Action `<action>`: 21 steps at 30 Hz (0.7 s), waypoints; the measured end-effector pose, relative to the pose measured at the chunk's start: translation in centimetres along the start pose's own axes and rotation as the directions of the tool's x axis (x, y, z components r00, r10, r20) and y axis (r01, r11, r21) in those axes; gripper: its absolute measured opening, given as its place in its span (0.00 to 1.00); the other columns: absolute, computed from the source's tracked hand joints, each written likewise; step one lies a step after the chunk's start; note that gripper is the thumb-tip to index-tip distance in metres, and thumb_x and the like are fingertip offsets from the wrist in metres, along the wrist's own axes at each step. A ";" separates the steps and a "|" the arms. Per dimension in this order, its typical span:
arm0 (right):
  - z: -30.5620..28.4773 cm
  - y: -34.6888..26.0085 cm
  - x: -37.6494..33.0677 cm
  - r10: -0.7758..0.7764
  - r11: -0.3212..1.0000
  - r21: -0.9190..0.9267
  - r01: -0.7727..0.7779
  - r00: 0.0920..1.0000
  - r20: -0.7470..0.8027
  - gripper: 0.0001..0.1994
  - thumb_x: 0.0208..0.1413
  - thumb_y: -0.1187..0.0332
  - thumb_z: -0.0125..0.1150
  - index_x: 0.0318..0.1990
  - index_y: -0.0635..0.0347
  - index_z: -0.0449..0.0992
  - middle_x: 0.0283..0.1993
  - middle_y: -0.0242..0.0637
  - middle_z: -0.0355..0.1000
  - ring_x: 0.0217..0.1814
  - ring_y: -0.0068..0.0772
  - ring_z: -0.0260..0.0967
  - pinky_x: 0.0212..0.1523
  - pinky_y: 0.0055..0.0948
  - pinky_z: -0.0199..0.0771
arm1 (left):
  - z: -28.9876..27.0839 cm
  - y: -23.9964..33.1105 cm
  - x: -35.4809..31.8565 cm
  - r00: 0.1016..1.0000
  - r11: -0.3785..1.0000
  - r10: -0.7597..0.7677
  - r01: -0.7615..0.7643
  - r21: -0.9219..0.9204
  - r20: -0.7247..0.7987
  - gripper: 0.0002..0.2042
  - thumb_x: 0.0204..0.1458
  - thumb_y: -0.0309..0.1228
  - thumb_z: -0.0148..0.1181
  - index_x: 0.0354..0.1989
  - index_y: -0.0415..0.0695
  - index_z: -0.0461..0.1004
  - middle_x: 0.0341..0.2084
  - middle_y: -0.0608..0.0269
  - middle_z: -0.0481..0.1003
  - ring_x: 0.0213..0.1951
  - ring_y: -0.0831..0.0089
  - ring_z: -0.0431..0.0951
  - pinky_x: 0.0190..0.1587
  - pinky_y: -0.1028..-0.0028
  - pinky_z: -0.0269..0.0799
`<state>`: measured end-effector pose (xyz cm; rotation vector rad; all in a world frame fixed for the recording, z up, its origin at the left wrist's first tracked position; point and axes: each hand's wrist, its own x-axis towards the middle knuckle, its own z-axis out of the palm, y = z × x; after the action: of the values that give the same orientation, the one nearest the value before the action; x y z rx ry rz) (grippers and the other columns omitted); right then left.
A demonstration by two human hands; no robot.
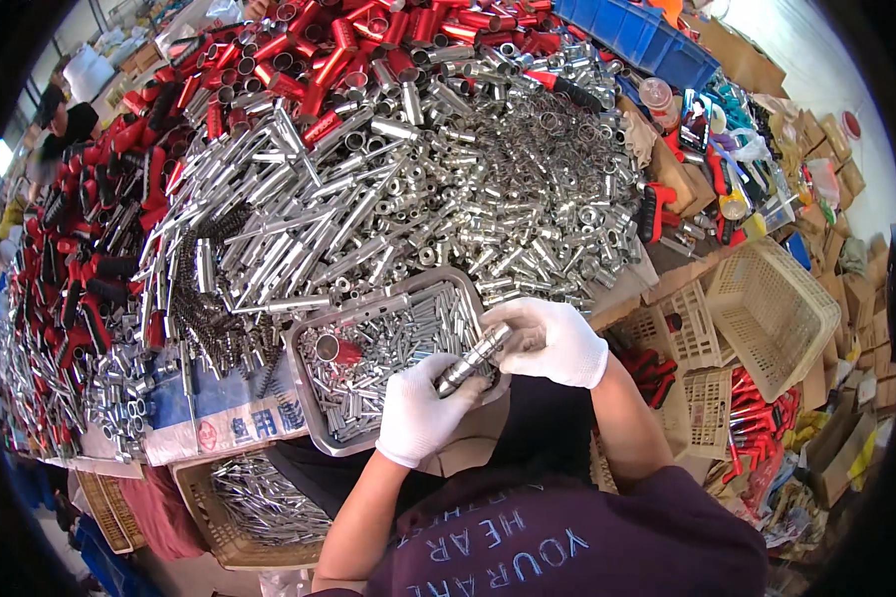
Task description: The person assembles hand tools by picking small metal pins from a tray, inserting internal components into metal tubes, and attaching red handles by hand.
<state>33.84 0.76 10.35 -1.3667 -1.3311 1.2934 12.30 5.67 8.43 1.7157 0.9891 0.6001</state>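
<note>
A shiny ribbed metal cylinder [471, 362], like a stepped sleeve assembly, is held at a tilt between my hands. My left hand [420, 406], in a white glove, closes its fingers around the lower end. My right hand [550, 343], also gloved in white, grips the upper end with thumb and fingers; part of that end is hidden. Below and beside them is a grey plastic tray [302, 390] full of small metal pins [436, 316]. A short red tube [338, 349] lies on the pins.
Behind the tray rise heaps of silver rods [299, 214], small fittings [508, 224], wire springs [567, 139] and red tubes [338, 50]. Red-and-black handles [80, 289] pile at left. Yellowish plastic baskets [775, 318] stand at right, another basket [201, 512] of rods below. A person [65, 124] is at far left.
</note>
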 end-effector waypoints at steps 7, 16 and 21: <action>1.3 0.5 -0.5 -0.055 0.998 -0.003 0.055 0.984 -0.170 0.11 0.55 0.77 0.63 0.46 0.64 0.78 0.36 0.31 0.77 0.33 0.16 0.73 0.33 0.21 0.75 | -0.6 -0.1 -0.3 0.994 0.993 0.110 -0.109 -0.050 0.022 0.10 0.49 0.30 0.62 0.37 0.37 0.78 0.25 0.48 0.77 0.27 0.59 0.81 0.33 0.67 0.74; 0.4 -1.5 -1.7 -0.010 0.996 -0.091 0.001 0.995 -0.100 0.14 0.53 0.77 0.65 0.48 0.66 0.77 0.37 0.35 0.79 0.37 0.20 0.77 0.39 0.23 0.79 | -1.1 -0.2 -0.7 0.988 0.991 0.134 -0.134 -0.004 0.071 0.12 0.49 0.29 0.62 0.40 0.37 0.78 0.26 0.48 0.78 0.28 0.59 0.81 0.33 0.69 0.75; 0.0 -0.2 -2.3 -0.050 0.991 -0.128 0.026 0.981 -0.189 0.15 0.51 0.74 0.67 0.47 0.64 0.78 0.33 0.36 0.80 0.35 0.23 0.79 0.38 0.24 0.80 | -0.9 -0.1 -0.6 0.986 0.988 0.152 -0.152 -0.006 0.068 0.12 0.48 0.29 0.62 0.40 0.37 0.78 0.26 0.48 0.78 0.27 0.59 0.81 0.33 0.69 0.75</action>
<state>33.99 -1.50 10.84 -1.5036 -1.3157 1.0388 11.24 5.62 8.67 1.8101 0.8149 0.6360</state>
